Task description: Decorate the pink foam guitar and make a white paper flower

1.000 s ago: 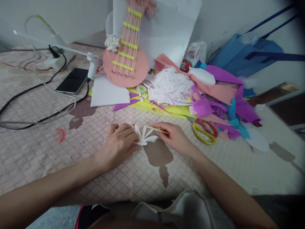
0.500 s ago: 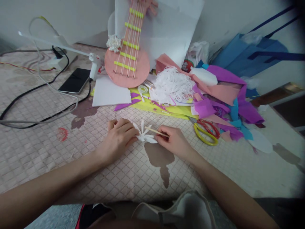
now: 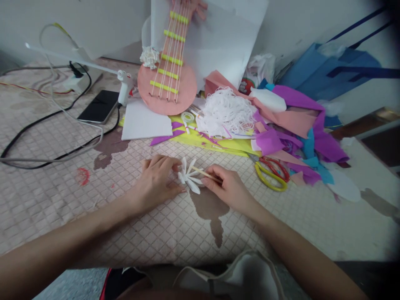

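On the quilted table cover lies a white flower-like piece [image 3: 189,178] with several narrow petals spread from its middle. My left hand [image 3: 158,177] is at its left side, thumb and fingers parted, with the fingertips close to the petals; whether they touch cannot be made out. Between thumb and fingers my right hand [image 3: 223,183] pinches a thin wooden stick [image 3: 201,172]. The stick's tip reaches over the petals from the right, and the right thumb and finger are close beside the petal ends.
Red-and-yellow scissors [image 3: 271,173] lie to the right. Behind are white yarn [image 3: 226,112], purple scraps [image 3: 268,141], a white board [image 3: 145,123] and a pink guitar-shaped craft [image 3: 167,89]. A glue gun [image 3: 124,87], a phone [image 3: 99,106] and looping cables [image 3: 43,118] occupy the left.
The white flower-like piece has turned, and its petals point differently. My left hand has gone from closed at a petal to thumb and fingers apart. My right hand still holds the stick.
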The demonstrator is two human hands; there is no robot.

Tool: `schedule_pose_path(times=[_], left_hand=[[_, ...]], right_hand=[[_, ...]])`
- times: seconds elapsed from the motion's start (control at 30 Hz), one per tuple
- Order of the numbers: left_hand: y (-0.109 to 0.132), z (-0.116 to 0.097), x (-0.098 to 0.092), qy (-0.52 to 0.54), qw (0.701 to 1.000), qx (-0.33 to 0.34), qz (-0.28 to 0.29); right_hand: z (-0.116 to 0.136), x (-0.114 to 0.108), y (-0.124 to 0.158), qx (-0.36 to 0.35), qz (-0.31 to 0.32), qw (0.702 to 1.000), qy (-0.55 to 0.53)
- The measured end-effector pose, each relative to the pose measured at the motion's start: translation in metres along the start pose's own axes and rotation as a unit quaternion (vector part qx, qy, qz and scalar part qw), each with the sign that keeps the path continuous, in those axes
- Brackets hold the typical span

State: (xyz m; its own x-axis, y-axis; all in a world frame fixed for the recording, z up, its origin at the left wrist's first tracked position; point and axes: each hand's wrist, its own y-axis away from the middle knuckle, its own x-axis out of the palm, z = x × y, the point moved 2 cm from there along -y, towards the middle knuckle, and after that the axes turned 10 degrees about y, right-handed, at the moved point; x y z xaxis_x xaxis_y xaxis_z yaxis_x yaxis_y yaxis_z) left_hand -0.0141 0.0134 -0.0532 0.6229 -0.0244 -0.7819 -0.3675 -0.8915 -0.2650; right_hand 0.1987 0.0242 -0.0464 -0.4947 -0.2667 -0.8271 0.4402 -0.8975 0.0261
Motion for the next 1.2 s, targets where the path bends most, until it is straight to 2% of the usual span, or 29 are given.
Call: schedule_pose_path(times=[0.1,0.23,0.47,0.6,0.73,0.87,0.93,1.2], left_hand=[[0.001,0.0,0.003,0.003,1.0,-0.003,0.001],[0.0,-0.001,0.005,0.009,1.0,-0.01,0.002],[-0.003,-0.003,-0.001,0.001,1.0,-0.015,0.003],[0.0,-0.011,-0.005,0.018,1.0,0.024,-0.008],[0.008,-0.023,-0.002,0.015,0.992,0.121,-0.022],[0.014,-0.031,0.006,-0.022,0.981,0.194,-0.002],[0.015,-0.032,0.01,-0.038,0.979,0.199,-0.005],[0.012,-0.032,0.017,-0.069,0.985,0.152,-0.04]], right_hand=[[0.0,-0.003,0.001,-0.011,-0.029,1.0,0.002],[0.0,-0.005,0.002,-0.074,-0.05,0.996,0.025],[0.001,-0.001,0.004,-0.163,-0.036,0.984,0.055],[0.004,0.0,0.006,-0.153,-0.046,0.985,0.066],[0.006,0.0,0.007,-0.119,-0.05,0.99,0.056],[0.007,0.003,0.007,-0.121,-0.038,0.99,0.055],[0.008,0.005,0.007,-0.131,-0.037,0.988,0.067],[0.013,0.013,0.009,-0.166,-0.023,0.981,0.099]])
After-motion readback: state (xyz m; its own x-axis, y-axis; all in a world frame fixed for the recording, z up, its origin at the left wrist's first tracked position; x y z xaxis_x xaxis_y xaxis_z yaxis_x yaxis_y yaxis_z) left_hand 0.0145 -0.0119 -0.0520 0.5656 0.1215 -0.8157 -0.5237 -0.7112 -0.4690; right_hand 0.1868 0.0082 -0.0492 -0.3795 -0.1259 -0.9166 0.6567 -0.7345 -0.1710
